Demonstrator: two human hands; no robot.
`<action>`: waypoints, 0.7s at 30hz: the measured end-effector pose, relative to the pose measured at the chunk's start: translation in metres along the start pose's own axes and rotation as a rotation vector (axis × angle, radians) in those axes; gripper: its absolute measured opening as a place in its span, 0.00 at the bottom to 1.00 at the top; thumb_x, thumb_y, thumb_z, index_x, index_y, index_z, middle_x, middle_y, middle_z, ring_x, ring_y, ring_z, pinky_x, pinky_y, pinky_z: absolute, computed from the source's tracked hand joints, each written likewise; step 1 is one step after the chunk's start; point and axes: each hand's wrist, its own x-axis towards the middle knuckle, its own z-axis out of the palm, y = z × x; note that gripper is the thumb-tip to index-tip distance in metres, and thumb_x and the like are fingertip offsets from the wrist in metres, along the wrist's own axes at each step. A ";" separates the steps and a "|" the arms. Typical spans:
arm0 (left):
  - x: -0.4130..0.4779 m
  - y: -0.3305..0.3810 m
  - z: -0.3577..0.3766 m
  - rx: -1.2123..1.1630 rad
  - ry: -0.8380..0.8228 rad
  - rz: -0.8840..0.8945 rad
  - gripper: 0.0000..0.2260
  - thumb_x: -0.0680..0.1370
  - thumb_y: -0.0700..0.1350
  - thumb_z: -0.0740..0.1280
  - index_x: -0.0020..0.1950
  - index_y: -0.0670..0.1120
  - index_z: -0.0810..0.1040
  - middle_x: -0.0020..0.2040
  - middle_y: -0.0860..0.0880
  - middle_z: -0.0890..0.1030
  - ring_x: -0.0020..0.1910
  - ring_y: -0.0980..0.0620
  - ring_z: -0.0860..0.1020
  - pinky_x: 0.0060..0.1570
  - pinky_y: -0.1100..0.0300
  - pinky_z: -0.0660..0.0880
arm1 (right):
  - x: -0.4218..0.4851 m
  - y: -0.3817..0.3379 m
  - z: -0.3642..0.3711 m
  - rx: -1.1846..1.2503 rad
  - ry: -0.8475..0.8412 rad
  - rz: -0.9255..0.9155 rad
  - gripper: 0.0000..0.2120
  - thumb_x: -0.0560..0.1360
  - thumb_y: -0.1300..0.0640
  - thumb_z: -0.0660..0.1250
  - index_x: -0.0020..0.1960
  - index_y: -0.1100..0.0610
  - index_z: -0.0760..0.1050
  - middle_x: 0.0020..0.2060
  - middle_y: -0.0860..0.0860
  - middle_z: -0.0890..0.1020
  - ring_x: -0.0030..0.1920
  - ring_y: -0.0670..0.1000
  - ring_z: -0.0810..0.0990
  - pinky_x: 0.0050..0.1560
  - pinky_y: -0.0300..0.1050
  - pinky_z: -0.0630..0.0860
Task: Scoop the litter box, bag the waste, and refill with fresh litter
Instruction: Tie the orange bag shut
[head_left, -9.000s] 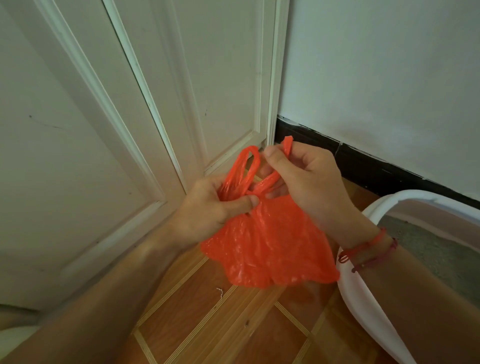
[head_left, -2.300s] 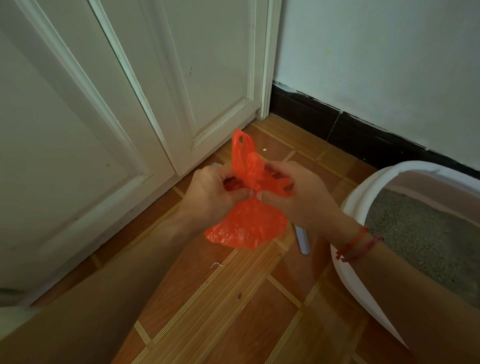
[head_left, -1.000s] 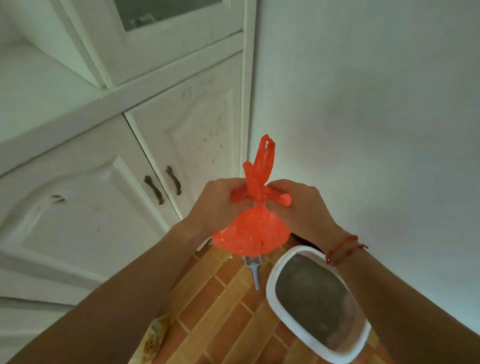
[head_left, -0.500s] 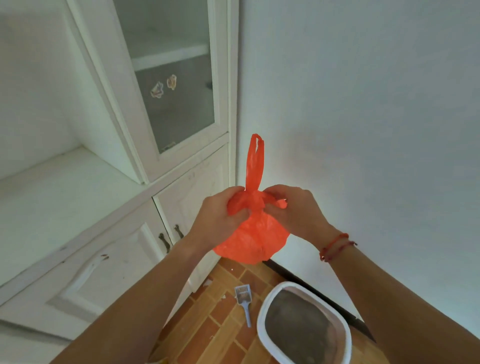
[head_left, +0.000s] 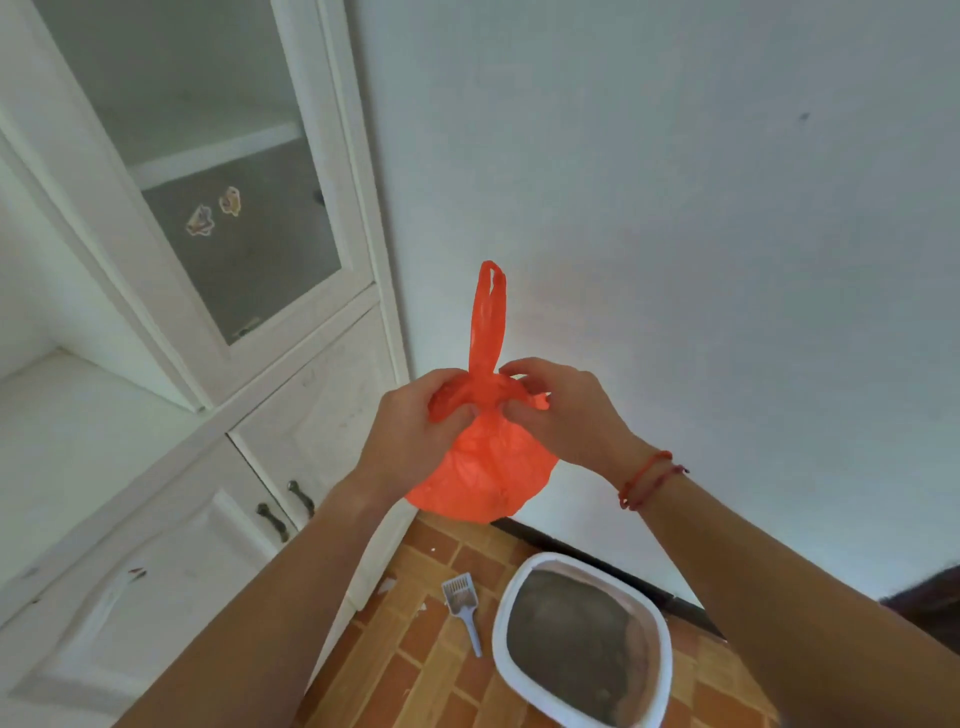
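An orange plastic bag (head_left: 485, 475), bulging at the bottom, is held at chest height in front of the white wall. My left hand (head_left: 413, 428) pinches the gathered neck from the left and my right hand (head_left: 563, 410) pinches it from the right. One handle loop stands straight up above the knot. Far below on the floor sits the white litter box (head_left: 660, 660) with grey litter inside. A grey-blue slotted scoop (head_left: 462, 608) lies on the tiles just left of the box.
A white cabinet (head_left: 171, 519) with a glass upper door and dark handles fills the left side. The white wall meets a dark baseboard (head_left: 613, 566) behind the box. The floor is orange-brown tile. A dark object shows at the right edge (head_left: 930, 608).
I have risen from floor level to standing, lifting the bag with both hands. The bag's neck is now gathered into a knot, and the box and scoop look smaller below.
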 end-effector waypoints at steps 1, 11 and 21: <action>0.000 0.005 0.004 -0.008 -0.006 0.009 0.13 0.76 0.44 0.72 0.60 0.52 0.80 0.43 0.65 0.78 0.42 0.73 0.76 0.42 0.79 0.67 | -0.004 0.003 -0.005 0.004 0.010 0.010 0.17 0.74 0.51 0.68 0.64 0.47 0.76 0.55 0.45 0.83 0.56 0.47 0.80 0.54 0.36 0.70; 0.001 0.053 0.050 -0.127 -0.196 0.161 0.12 0.75 0.45 0.72 0.58 0.53 0.81 0.44 0.64 0.81 0.46 0.71 0.77 0.45 0.79 0.69 | -0.074 0.030 -0.049 -0.054 0.149 0.164 0.21 0.74 0.51 0.69 0.67 0.49 0.73 0.57 0.47 0.82 0.57 0.48 0.79 0.55 0.38 0.72; -0.055 0.112 0.106 -0.250 -0.520 0.418 0.11 0.75 0.44 0.72 0.56 0.53 0.81 0.42 0.65 0.79 0.44 0.73 0.76 0.43 0.79 0.67 | -0.217 0.034 -0.065 -0.150 0.381 0.508 0.27 0.74 0.49 0.70 0.71 0.49 0.69 0.59 0.49 0.81 0.58 0.50 0.79 0.56 0.40 0.72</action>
